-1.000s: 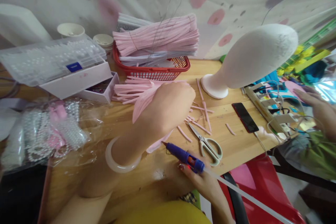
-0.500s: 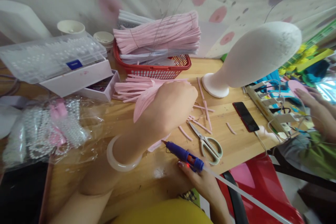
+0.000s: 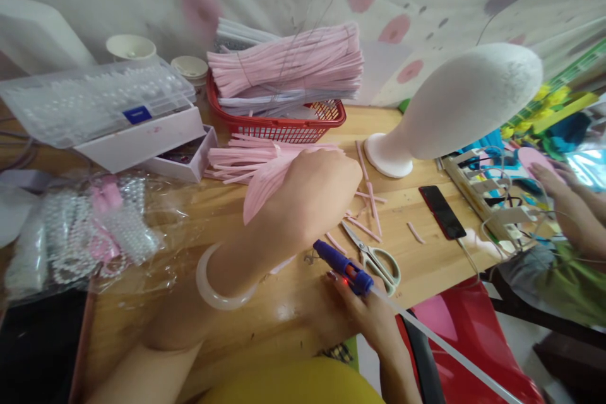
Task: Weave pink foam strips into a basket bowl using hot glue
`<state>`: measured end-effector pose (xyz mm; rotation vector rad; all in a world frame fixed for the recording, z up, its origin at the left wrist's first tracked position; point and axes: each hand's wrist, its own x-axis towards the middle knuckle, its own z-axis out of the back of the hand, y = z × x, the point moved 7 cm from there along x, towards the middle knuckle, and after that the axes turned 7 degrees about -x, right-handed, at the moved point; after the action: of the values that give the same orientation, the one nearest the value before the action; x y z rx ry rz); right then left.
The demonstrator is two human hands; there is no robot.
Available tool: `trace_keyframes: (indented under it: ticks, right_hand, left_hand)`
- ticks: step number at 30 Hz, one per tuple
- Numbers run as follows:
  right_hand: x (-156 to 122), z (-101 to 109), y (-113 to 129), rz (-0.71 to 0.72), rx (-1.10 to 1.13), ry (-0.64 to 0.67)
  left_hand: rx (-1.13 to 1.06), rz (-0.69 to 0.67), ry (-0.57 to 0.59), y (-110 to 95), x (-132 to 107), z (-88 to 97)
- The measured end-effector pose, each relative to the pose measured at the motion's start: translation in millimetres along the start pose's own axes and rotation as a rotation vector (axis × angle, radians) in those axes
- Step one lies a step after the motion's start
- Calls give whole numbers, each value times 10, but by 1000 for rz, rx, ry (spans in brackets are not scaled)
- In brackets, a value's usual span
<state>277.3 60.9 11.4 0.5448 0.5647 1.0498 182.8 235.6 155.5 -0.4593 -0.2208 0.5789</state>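
Note:
My left hand [image 3: 324,196], with a pale bangle on the wrist, is curled with its back toward me, so its fingers and whatever they grip are hidden. Beside it, a pink rounded piece [image 3: 262,186] shows partly behind my forearm. Pink pipe cleaners [image 3: 237,158] lie in a bundle just past that. In my right hand [image 3: 367,312] is a blue hot glue gun [image 3: 338,262] with a red light lit and a long clear glue stick [image 3: 440,344] out of its back. Its nozzle end points toward my left wrist. Scissors [image 3: 374,259] with pale handles lie right behind the gun.
A red basket [image 3: 279,129] holds more pipe cleaner bundles. White foam head form [image 3: 473,101], phone [image 3: 442,211] and power strips [image 3: 487,196] stand at right. Bead box [image 3: 95,104] and bagged pearl strands [image 3: 104,227] lie left. Another person's hand [image 3: 549,180] holds a pink piece.
The glue gun and my right hand have shifted a little right, and the nozzle has drawn nearer my left wrist's edge. My left hand has moved slightly right.

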Motion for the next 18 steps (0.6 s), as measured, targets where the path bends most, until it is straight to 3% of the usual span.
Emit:
trace_keyframes:
  ticks: [5, 11, 18]
  right_hand:
    - [-64, -90, 109, 35, 34, 103]
    - [-125, -59, 173, 7, 54, 100]
    - [9, 125, 62, -38, -60, -78]
  left_hand:
    - [12, 20, 18, -43, 13, 18]
    - [-16, 47, 22, -67, 35, 11]
    - [-42, 71, 83, -25, 16, -24]
